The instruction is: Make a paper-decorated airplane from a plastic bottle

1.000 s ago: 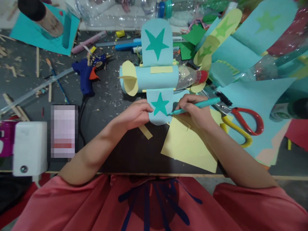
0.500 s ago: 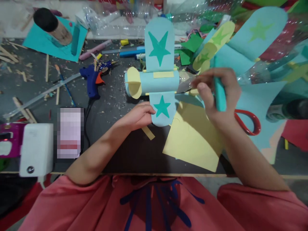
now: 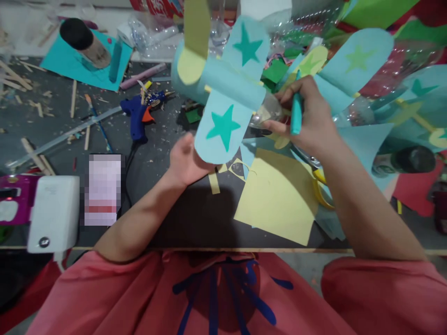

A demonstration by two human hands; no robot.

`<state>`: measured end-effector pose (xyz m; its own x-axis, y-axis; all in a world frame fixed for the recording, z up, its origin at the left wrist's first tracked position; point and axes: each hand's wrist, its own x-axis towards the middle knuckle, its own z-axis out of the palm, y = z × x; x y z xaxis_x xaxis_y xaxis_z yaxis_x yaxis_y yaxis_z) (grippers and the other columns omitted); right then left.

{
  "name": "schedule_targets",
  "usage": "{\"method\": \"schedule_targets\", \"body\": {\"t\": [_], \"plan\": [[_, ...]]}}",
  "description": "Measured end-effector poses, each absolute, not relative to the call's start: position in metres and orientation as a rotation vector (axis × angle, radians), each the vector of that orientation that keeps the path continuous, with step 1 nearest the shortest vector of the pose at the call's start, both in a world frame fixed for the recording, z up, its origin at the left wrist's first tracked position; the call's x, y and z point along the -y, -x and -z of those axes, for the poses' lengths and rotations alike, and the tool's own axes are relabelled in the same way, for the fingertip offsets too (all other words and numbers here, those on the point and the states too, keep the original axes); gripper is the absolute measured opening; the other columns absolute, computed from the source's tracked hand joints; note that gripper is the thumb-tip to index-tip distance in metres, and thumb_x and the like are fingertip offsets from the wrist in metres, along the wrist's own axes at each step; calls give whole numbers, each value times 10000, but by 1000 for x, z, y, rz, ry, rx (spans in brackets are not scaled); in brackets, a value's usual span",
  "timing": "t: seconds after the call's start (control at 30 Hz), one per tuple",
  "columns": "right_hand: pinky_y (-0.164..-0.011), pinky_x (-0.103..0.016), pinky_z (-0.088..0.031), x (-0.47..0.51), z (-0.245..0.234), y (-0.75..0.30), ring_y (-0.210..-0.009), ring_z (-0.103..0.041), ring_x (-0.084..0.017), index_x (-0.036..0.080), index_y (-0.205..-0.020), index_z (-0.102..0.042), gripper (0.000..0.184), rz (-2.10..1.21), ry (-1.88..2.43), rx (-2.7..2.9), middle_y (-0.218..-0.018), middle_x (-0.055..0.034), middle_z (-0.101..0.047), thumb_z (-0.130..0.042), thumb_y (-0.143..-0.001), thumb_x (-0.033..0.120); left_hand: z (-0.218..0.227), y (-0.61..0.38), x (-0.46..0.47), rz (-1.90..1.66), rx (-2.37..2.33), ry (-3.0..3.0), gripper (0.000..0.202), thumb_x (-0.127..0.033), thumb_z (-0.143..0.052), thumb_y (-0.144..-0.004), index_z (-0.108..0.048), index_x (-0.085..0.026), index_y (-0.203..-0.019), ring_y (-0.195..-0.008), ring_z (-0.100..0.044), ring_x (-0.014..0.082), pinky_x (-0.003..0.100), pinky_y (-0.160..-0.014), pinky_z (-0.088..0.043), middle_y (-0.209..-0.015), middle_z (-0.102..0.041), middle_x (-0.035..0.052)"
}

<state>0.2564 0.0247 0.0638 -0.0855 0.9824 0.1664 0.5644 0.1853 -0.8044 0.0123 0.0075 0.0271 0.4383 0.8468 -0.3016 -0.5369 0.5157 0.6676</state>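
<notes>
A toy airplane [image 3: 232,86], its bottle body wrapped in light blue paper, is tilted with its nose up. Teal stars mark both wings, and a yellow paper propeller [image 3: 191,65] sits at the nose. My left hand [image 3: 185,160] holds the plane from below at the near wing, which hides some of the fingers. A teal marker [image 3: 296,114] is tucked in my right hand [image 3: 312,116], whose thumb and fingers also grip the clear bottle end [image 3: 267,111] at the tail.
A blue glue gun [image 3: 138,116] lies left, beyond a phone [image 3: 103,190] and a white power bank [image 3: 52,214]. Yellow paper [image 3: 275,200] and yellow-handled scissors [image 3: 323,190] are in front. Another star-marked paper plane [image 3: 359,60] and a dark-capped bottle [image 3: 405,160] stand right.
The plane has been raised and tilted, its nose swinging up and left. My left hand has slipped under the near wing; my right hand has moved left onto the tail, still with the marker.
</notes>
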Motion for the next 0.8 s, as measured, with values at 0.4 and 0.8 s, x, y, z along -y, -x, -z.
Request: {"method": "schedule_targets", "body": {"t": [0.4,0.8], "plan": [[-793,-372,-468,12,-47,-183,-859,-607,-258,245,-946,-506,354,-387,1513,1855,-801,-40,-576,-625,-872,571,-21,-29,6,-1109,-876,-934,678,-523,-734,-789,-421,-363,-1369,-1432,-426,290,346,-1068,-461,-1502,-481,50],[-593,-306,-473,53,-62,-218,-619,-626,-178,221,-989,-637,207,-251,1040,2073,-773,-45,-729,-493,-993,370,-39,13,-17,-965,-1127,-971,549,-379,-793,-689,-571,-284,-1182,-1042,-717,268,430,-944,-574,-1127,-697,4]]}}
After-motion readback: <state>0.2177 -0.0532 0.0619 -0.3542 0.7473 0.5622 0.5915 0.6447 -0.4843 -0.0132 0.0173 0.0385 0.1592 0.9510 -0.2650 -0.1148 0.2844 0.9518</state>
